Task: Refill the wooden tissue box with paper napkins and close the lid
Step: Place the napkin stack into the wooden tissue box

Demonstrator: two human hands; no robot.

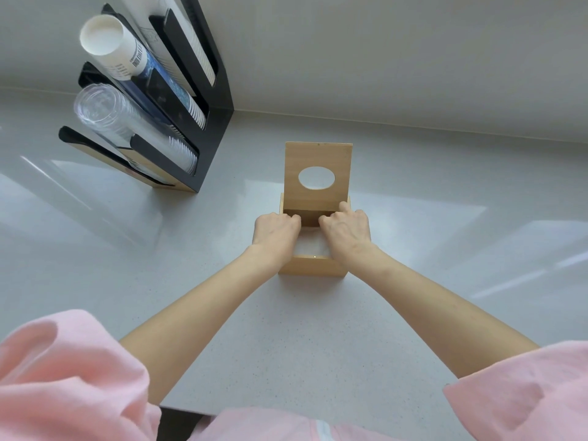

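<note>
A pale grey speckled desk (pixel 318 329) runs up to a plain off-white wall (pixel 381 58), with soft window light reflected across its glossy top. Near the middle of the desk stands a wooden tissue box (pixel 313 266). Its lid (pixel 318 154) is swung up on the far side and stands almost upright, its oval opening showing the desk behind. Inside the box lies a stack of white paper napkins (pixel 310 245), visible between the two wrists.

Both hands are down in the open box. The left hand (pixel 276 232) has its fingers curled inward, knuckles up, pressing on the napkins at the left side. The right hand (pixel 346 229) is curled the same way at the right side, its fingertips reaching the far inner wall just below the lid. Whether the fingers pinch the napkins or only push on them cannot be told, since they are hidden under the knuckles. Pink sleeves (pixel 63 377) fill the lower corners.

At the far left of the desk sits a black cup holder (pixel 203 100) with slanted slots. One slot holds a stack of white paper cups (pixel 111 43) with a barcode and small printed text too blurred to read. Another holds clear plastic cups (pixel 105 113).
</note>
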